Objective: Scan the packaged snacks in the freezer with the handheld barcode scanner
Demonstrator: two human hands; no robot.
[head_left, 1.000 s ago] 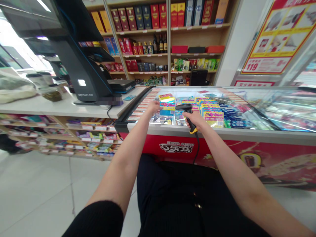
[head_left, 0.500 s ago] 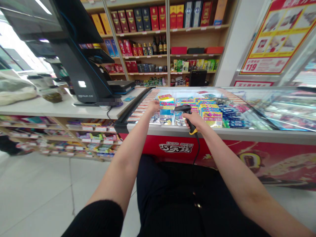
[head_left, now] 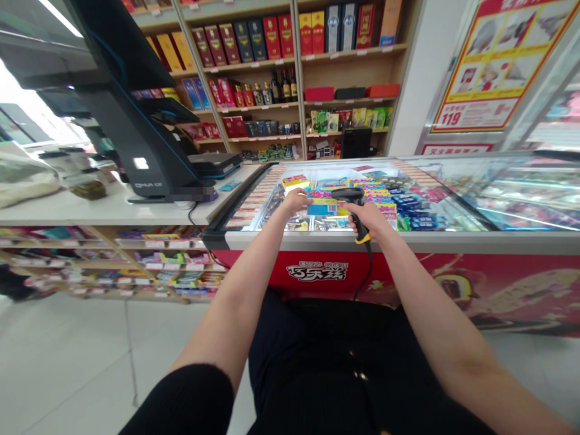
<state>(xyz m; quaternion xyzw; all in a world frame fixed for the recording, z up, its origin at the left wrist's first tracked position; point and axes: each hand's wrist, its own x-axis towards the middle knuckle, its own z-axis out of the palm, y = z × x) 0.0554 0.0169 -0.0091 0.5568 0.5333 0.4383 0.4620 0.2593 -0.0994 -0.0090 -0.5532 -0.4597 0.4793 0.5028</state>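
Observation:
My right hand [head_left: 369,219] is closed round the handle of a black barcode scanner [head_left: 352,198] with a yellow base, held over the front edge of a glass-topped chest freezer [head_left: 326,240]. The scanner's head points left at a colourful blue and pink packet [head_left: 321,204]. My left hand [head_left: 294,201] grips that packet by its left side and holds it just above the glass. More colourful packets [head_left: 376,196] lie in rows under or on the glass behind it.
A white counter [head_left: 113,211] on the left carries a black checkout terminal [head_left: 136,121]. Small goods fill the shelves [head_left: 149,260] under it. Wall shelves [head_left: 281,72] of boxes and bottles stand behind. A red poster [head_left: 493,66] hangs at the right.
My left hand has lifted the packet off the display and brought it right, close to the scanner head. The scanner hand shifted slightly right. The view tilted a little.

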